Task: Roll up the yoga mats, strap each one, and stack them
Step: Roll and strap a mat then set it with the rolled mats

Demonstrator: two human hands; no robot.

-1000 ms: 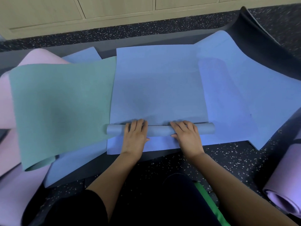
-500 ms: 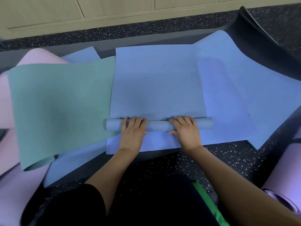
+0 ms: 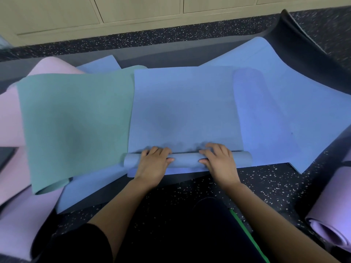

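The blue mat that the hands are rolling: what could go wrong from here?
1. The left hand and right hand hold the blue roll near its middle; its free ends may wind loosely and telescope.
2. The green mat borders the flat part's left edge, so the roll might catch it.
3. A second blue mat lies underneath and could drag along.

The blue yoga mat (image 3: 186, 111) in front of you lies flat mid-frame, its near end wound into a thin, tight roll across the lower centre. A green yoga mat (image 3: 76, 126) lies along its left edge, near end curling under. A second blue mat (image 3: 296, 103) spreads to the right. A rolled purple yoga mat (image 3: 330, 221) sits lower right, and a pink mat (image 3: 10, 114) far left.
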